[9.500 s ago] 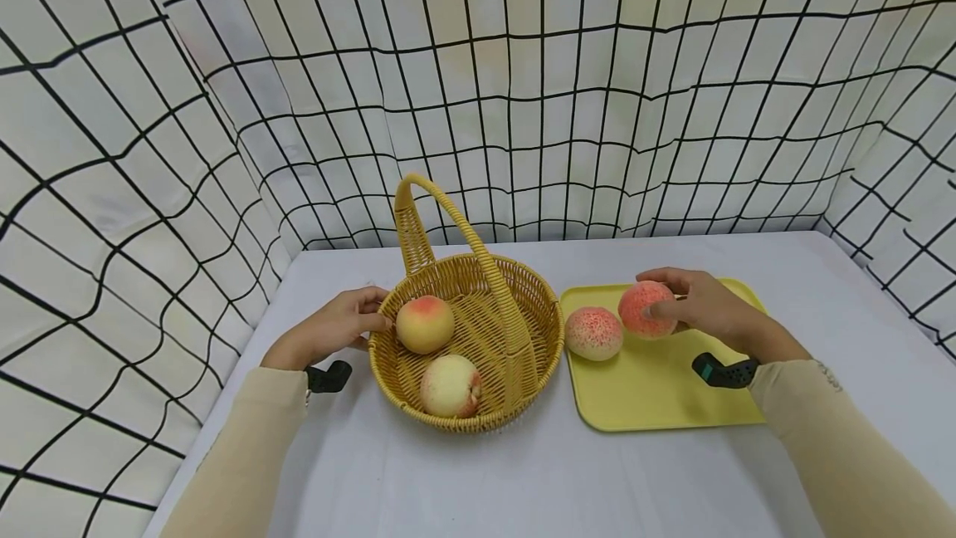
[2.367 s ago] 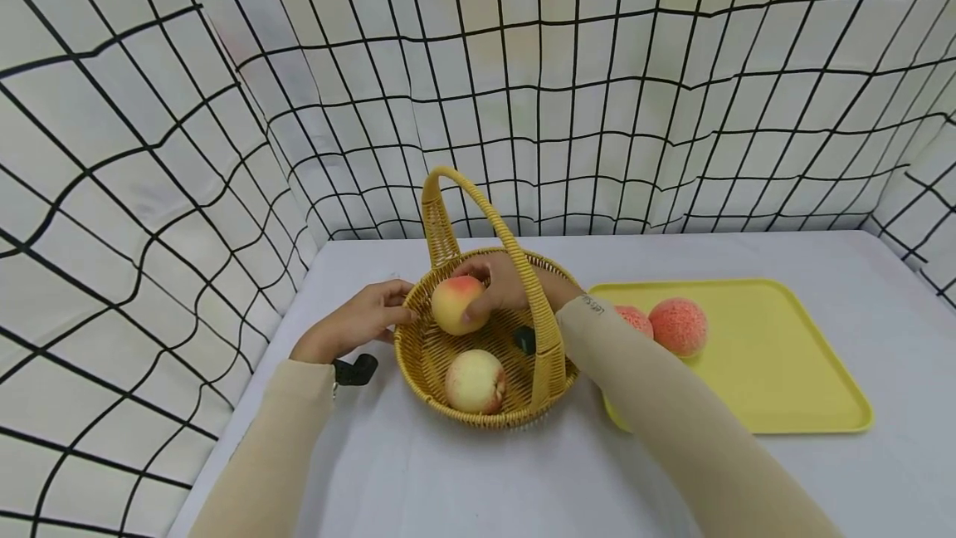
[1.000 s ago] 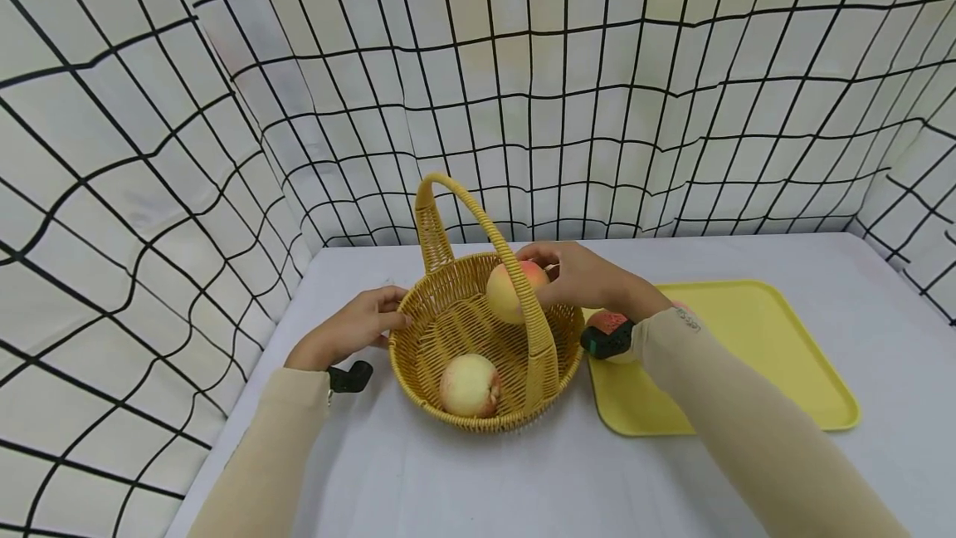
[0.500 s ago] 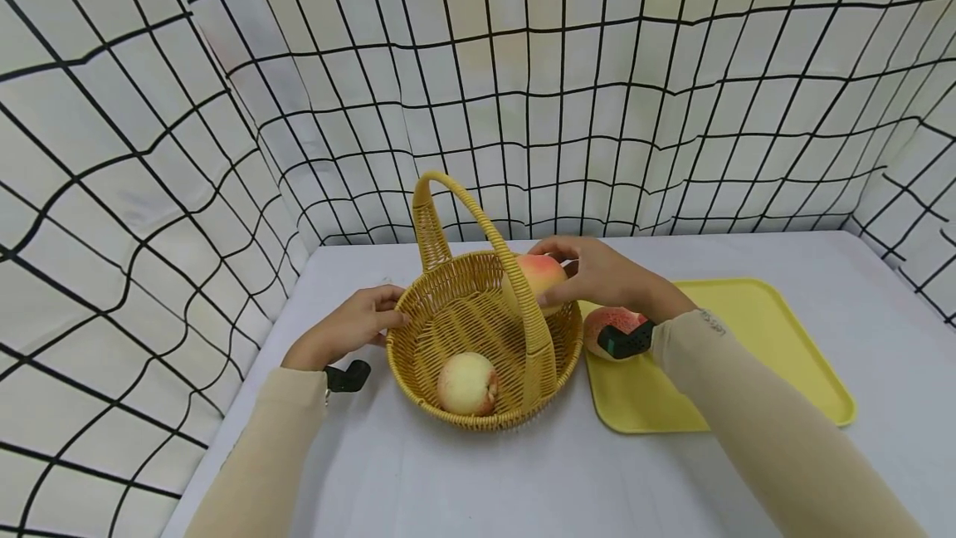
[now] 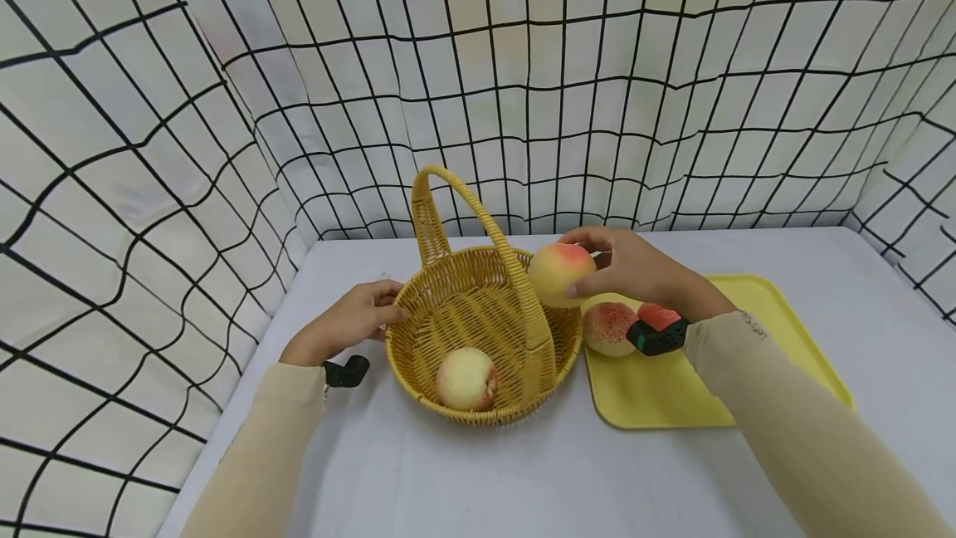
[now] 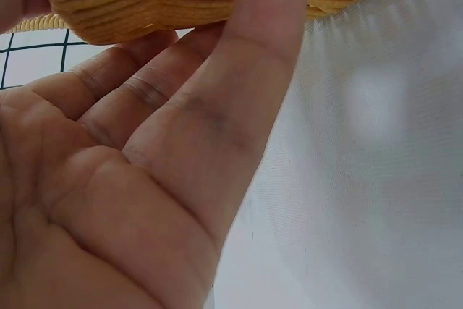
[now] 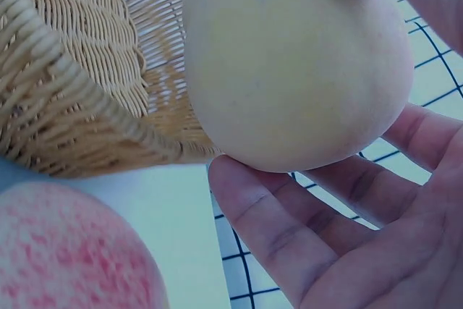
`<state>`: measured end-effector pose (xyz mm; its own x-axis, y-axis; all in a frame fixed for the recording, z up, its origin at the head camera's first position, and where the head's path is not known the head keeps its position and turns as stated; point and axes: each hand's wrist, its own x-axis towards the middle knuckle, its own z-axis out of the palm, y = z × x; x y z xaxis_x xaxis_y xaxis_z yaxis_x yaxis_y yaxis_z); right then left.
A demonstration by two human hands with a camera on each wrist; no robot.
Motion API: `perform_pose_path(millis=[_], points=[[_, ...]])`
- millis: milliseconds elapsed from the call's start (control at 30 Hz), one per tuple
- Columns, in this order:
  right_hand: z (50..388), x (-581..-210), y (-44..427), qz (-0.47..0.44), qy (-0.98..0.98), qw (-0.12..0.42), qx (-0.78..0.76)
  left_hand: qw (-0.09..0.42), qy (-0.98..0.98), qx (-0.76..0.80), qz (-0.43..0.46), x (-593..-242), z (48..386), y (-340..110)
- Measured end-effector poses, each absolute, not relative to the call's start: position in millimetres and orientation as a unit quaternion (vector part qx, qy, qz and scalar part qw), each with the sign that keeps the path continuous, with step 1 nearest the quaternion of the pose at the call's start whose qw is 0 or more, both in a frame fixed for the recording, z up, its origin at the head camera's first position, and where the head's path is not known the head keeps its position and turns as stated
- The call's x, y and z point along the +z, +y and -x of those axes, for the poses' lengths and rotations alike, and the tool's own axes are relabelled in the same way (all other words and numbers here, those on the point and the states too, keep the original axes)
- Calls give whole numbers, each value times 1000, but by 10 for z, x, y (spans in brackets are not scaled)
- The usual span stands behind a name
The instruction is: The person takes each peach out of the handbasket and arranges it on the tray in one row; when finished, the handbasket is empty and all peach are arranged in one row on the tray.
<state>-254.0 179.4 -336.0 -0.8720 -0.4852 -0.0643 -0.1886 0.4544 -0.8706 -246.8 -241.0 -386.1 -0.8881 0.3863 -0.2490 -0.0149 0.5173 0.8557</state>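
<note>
In the head view my right hand (image 5: 638,268) holds a yellow peach (image 5: 556,274) with a red blush, thumb on the near side and fingers behind. This peach is raised at the right rim of a yellow wicker basket (image 5: 465,305), outside the handle. The right wrist view shows the fingertips against the underside of the peach. My left hand (image 5: 351,320) grips the basket's left rim; in the left wrist view its fingers touch the woven wall (image 6: 166,1). A pale peach (image 5: 465,379) lies in the front of the basket.
A yellow tray (image 5: 657,401) lies right of the basket on the white table (image 5: 478,480). On it are a speckled pink peach (image 5: 608,328) and a redder peach (image 5: 659,316), partly hidden by the right wrist device. The basket's tall handle (image 5: 493,231) arches up. Black netting surrounds the table.
The right hand gripped the blushed peach inside the basket, then lifted it rightward past the handle to the right rim. Earlier it set the red peach on the tray. The left hand stays on the rim.
</note>
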Motion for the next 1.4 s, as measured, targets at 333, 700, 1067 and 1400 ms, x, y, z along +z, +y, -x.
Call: perform_pose_path(millis=[333,700,1067,1400], points=[[2481,-3336,2077,185,856,137,-464,209,845,480,-109,-3861,2481,-2416],[2368,-3336,2432,155,871,114,-452,210,843,483,-110,-3870,2479,-2410],[2273,-3411,2824,126,885,100,-436,211,843,483,-107,-3870,2482,-2404],[2212,-3493,3077,107,892,89,-430,210,845,480,-104,-3850,2471,-2395]])
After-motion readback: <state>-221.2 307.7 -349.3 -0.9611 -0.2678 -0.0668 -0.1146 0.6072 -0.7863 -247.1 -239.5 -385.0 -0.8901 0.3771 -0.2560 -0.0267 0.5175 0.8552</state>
